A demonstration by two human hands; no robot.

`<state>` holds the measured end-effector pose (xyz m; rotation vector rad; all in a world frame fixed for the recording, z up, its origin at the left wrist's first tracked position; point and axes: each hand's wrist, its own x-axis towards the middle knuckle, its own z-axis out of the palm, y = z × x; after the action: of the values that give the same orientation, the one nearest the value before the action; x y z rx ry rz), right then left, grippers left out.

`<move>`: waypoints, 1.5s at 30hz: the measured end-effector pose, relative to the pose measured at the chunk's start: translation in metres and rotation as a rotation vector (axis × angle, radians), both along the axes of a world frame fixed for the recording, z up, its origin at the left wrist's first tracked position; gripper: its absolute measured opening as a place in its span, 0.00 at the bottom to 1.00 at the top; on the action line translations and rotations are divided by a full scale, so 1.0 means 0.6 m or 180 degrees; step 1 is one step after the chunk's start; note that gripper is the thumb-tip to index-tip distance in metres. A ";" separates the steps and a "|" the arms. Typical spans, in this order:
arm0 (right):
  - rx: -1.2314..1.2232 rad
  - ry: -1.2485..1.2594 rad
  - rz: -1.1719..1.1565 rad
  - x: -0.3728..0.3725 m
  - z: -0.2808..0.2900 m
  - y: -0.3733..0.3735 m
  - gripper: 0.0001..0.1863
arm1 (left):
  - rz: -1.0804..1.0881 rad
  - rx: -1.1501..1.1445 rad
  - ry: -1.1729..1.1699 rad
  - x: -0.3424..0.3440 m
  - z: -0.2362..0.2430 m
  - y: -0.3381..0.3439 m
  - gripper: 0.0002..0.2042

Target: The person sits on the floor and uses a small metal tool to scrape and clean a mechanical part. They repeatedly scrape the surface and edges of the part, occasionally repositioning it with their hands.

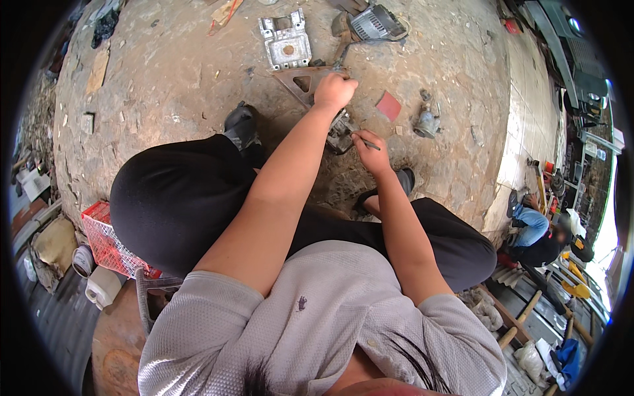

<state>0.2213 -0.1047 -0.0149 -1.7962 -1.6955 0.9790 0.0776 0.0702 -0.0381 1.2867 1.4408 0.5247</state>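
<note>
A small grimy metal assembly (pixel 340 132) sits low between my feet, partly covered by my hands. My right hand (pixel 372 153) is closed around a slim dark tool (pixel 372 144), whose near end sticks out past the fingers; its kind cannot be made out. The fingers touch the right side of the assembly or lie very close to it. Just beyond, my left hand (pixel 335 92) is clenched in a fist above the assembly's far end. What it grips is hidden under the fingers. A brown triangular metal bracket (pixel 300 84) extends to the left of that fist.
Farther out lie a silvery cast plate (pixel 286 49) and a grey ribbed motor housing (pixel 378 25). To the right are a red square sheet (pixel 388 105) and a small metal part (pixel 427 123). A red crate (pixel 105 231) stands left; another person (pixel 538 231) sits far right.
</note>
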 end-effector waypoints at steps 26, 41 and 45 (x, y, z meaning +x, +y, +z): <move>0.0920 -0.0654 0.0917 -0.043 0.019 0.014 0.10 | 0.0234 0.0434 -0.0350 -0.008 -0.029 0.000 0.17; 0.0852 -0.0738 0.0879 -0.039 0.020 0.022 0.07 | 0.0118 0.0348 -0.0471 -0.011 -0.026 0.003 0.16; 0.0586 -0.0953 0.1056 -0.036 0.024 0.022 0.07 | 0.0162 0.0375 -0.0536 -0.014 -0.038 0.006 0.16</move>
<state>0.1999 -0.0917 -0.0004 -1.6349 -2.2434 0.6725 0.0689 0.0738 -0.0609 1.2686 1.3208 0.7438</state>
